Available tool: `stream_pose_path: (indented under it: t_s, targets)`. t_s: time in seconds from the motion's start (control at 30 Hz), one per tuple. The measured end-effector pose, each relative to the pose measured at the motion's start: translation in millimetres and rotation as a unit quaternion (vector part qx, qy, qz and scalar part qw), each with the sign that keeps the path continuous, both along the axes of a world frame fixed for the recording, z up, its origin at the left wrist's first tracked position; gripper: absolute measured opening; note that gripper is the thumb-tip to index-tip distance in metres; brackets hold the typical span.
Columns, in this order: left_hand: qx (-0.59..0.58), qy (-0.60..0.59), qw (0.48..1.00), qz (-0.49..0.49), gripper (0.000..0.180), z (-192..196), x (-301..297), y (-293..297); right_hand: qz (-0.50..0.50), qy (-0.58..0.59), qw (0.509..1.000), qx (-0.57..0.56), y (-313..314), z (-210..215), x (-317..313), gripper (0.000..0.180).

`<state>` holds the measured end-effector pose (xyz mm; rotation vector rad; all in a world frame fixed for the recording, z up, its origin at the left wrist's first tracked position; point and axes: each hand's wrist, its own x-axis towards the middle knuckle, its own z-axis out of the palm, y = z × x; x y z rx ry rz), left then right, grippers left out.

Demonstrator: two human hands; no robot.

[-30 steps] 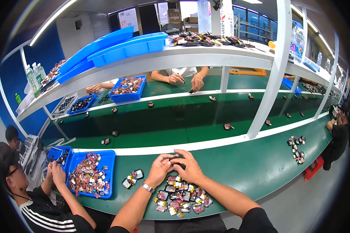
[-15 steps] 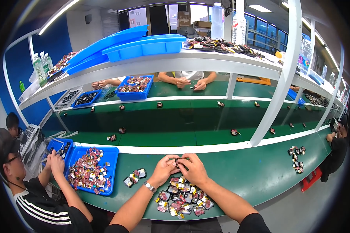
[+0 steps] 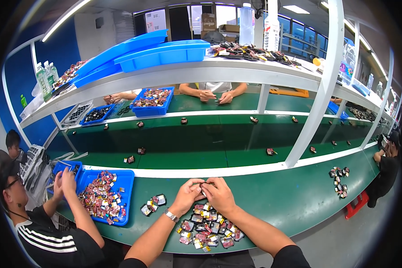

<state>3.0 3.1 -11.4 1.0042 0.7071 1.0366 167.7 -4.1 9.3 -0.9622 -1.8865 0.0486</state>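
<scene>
My left hand [image 3: 186, 197] and my right hand [image 3: 220, 196] meet over the green bench, fingertips pinched together on a small black part [image 3: 203, 185]. Fingers cover most of this part, so its exact kind stays hidden. Just below my hands lies a heap of small electronic modules [image 3: 208, 227], dark casings with red, white and yellow pieces showing. To the left of my left wrist, a few more modules [image 3: 153, 203] sit in a loose cluster on the bench.
A blue tray [image 3: 131, 196] full of red and white parts stands at the left, beside a co-worker [image 3: 53, 232]. Beyond a white rail [image 3: 201, 172] runs a green belt [image 3: 201, 154] carrying scattered modules. A white post [image 3: 315, 107] rises at the right.
My two hands stay together on the black part, with only slight finger movement. At the left, the co-worker's hands have shifted a little and moved apart.
</scene>
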Motion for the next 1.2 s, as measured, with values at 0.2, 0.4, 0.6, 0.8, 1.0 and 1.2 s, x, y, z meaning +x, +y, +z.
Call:
stream_pose_path:
  t_s: [0.2, 0.4, 0.6, 0.8, 1.0, 1.2]
  targets:
    - [0.012, -0.002, 1.000, 0.002, 0.027, -1, -1, 0, 0.020, 0.066, 0.997, -0.022, 8, -5, 4, 0.018]
    - [0.031, 0.007, 0.998, 0.062, 0.029, -1, 7, -3, 0.087, 0.133, 0.967, -0.202, 39, -1, 16, 0.016]
    - [0.109, 0.113, 0.971, 0.182, 0.020, -8, -8, 12, -0.158, 0.193, 0.947, -0.205, 147, -22, 50, 0.014]
    - [0.130, 0.166, 0.960, 0.183, 0.014, -7, -12, 12, -0.249, 0.151, 0.951, -0.102, 150, -22, 62, 0.029]
    - [0.145, 0.136, 0.969, 0.147, 0.011, -10, -3, 18, -0.124, 0.080, 0.949, -0.277, 41, -13, 95, 0.024]
    - [0.137, 0.180, 0.962, 0.151, 0.010, -20, -14, 16, -0.019, -0.069, 0.941, -0.330, -62, 4, 98, 0.028]
